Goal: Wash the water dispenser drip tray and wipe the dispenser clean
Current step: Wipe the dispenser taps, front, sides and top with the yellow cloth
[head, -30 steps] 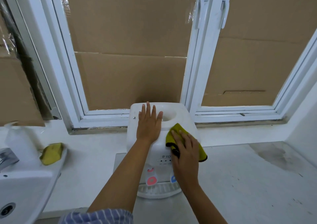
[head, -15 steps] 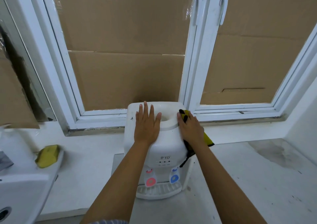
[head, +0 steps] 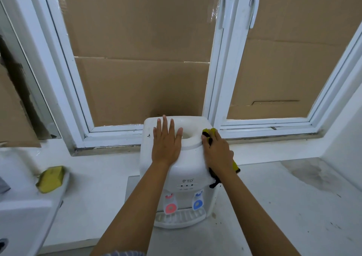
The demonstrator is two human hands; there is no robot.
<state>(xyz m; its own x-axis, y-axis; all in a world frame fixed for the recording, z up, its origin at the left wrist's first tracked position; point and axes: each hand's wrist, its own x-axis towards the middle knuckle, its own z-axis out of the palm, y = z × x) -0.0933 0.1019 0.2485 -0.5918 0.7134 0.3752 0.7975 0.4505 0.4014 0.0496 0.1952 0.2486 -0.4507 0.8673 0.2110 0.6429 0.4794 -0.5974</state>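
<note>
Dispenser: the white water dispenser (head: 188, 169) stands on the table (head: 274, 206), its back close to the window sill, with a round well in its top.
Left hand: the left hand (head: 166, 144) lies flat on the dispenser's top, fingers straight and slightly spread, just left of the well.
Right hand: the right hand (head: 217, 151) presses a yellow-and-black cloth (head: 212, 133) against the dispenser's upper right edge, fingers curled over the cloth.
Taps: a red tap (head: 170, 206) and a blue tap (head: 197, 202) sit on the front.
Drip tray: the slotted drip tray (head: 180, 217) sits in place under the taps.
Sponge: a yellow sponge (head: 51, 179) rests on the rim of the sink (head: 29, 216), well left of the dispenser.
</note>
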